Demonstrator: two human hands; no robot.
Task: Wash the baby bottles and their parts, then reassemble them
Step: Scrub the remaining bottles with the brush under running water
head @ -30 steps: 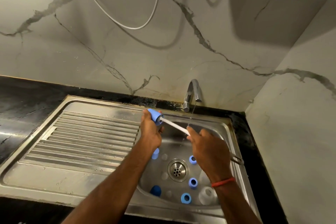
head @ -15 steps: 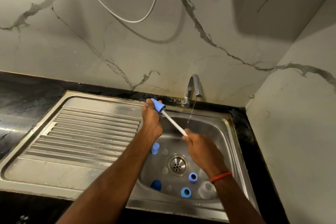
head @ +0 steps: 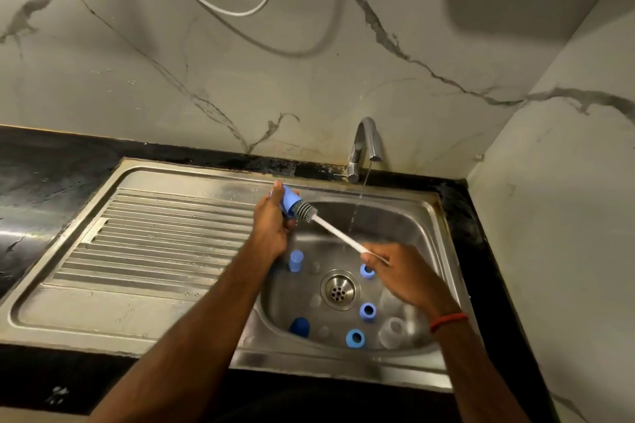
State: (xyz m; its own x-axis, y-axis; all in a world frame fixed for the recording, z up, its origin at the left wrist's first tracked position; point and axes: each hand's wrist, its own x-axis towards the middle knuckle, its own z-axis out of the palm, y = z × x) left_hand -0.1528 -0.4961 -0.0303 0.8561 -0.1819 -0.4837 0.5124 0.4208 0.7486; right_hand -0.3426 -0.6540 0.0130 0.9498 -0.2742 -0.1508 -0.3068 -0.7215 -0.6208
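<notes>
My left hand (head: 273, 223) grips a light blue bottle cap (head: 288, 201) above the sink's left rim. My right hand (head: 400, 273) holds the white handle of a bottle brush (head: 338, 233); its grey bristle head (head: 305, 209) sticks partly out of the cap's mouth. In the basin (head: 395, 223) lie three blue screw rings (head: 367, 271) (head: 367, 311) (head: 355, 338), a light blue cap (head: 295, 260), a dark blue cap (head: 299, 326) and a clear bottle (head: 393, 331), with faint clear nipples around the drain (head: 340, 289).
The tap (head: 364, 144) at the back runs a thin stream of water into the basin. A ribbed steel drainboard (head: 165, 237) lies to the left, black countertop (head: 41, 175) beyond it. A marble wall closes the right side. A white hose hangs above.
The brush has been drawn back out of the cap, so the grey bristles now show. My right hand moved right and down, away from the left one.
</notes>
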